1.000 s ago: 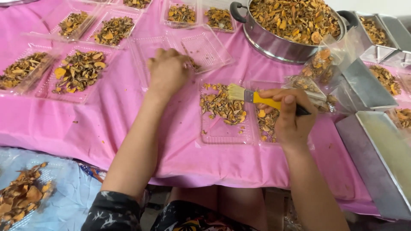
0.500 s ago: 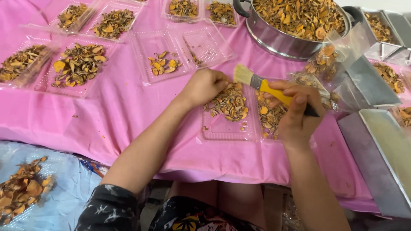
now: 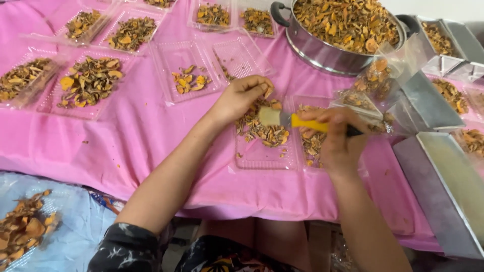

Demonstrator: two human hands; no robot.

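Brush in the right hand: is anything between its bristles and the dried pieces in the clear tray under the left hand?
Nothing visible. The brush in the right hand has its bristles right over the dried pieces in the clear tray; the left hand sits beside, not across.

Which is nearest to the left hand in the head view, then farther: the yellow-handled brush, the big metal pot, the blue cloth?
1. Yellow-handled brush: just right of the left hand.
2. Big metal pot: upper right, farther.
3. Blue cloth: lower left, farthest.
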